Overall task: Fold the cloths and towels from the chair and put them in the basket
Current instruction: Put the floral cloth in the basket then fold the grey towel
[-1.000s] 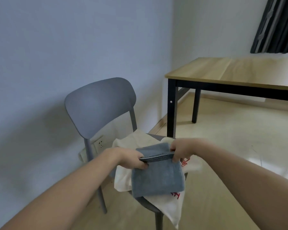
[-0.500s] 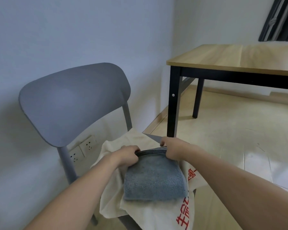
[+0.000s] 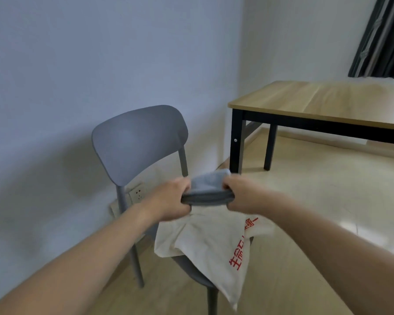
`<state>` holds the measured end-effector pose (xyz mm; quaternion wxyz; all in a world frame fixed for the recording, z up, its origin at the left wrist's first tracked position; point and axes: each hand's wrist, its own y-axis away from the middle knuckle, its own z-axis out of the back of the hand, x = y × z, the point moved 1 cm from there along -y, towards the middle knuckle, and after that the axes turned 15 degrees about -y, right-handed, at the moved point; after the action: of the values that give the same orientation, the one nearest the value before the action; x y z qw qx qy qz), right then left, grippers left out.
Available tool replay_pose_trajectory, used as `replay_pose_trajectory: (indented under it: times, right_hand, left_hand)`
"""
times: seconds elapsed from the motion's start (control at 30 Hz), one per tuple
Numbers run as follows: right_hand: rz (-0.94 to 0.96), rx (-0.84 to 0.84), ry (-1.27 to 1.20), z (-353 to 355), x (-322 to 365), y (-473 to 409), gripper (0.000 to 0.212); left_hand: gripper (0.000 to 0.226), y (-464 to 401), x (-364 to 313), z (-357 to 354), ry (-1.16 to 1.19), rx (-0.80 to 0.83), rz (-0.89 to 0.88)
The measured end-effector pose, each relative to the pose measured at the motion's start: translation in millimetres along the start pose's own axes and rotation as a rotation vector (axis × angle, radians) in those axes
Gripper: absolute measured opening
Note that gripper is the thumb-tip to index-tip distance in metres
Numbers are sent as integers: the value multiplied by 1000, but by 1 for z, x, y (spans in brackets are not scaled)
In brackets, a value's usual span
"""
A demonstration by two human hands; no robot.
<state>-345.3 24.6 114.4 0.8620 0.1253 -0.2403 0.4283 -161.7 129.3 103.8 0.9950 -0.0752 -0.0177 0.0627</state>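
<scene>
A folded grey-blue towel (image 3: 207,189) is held up above the grey chair (image 3: 137,142). My left hand (image 3: 171,201) grips its left end and my right hand (image 3: 241,196) grips its right end, fingers curled round the stacked edges. Below it a cream cloth with red printed characters (image 3: 209,246) lies spread over the chair seat and hangs off the front edge. No basket is in view.
A wooden table with black legs (image 3: 323,103) stands to the right of the chair, against the far wall. A wall socket (image 3: 137,194) sits low behind the chair. Dark curtains (image 3: 382,37) hang at the top right. Pale wood floor (image 3: 316,201) spreads to the right.
The folded towel lay on the cream cloth on the seat; both hands have now lifted it off. My head has pulled back from the chair.
</scene>
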Motion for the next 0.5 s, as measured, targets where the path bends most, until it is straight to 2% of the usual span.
replay_pose_trajectory:
  times: [0.13,0.2,0.37,0.5]
  right_hand:
    - [-181,320,40,-72,-28,50,17]
    - [-236,397,14,-88,-38,58,23]
    - [-285,322,-83,-67,-35,38,16]
    - [-352,237,-210,-54,-39,13,21]
  left_hand:
    - [20,69,-32,-59,-99,395,-105]
    - [18,78,-39,-70,-90,420,-122]
    - [19,50,-16,-62,197,507,83]
    - [14,26,2,-71,469,450,235]
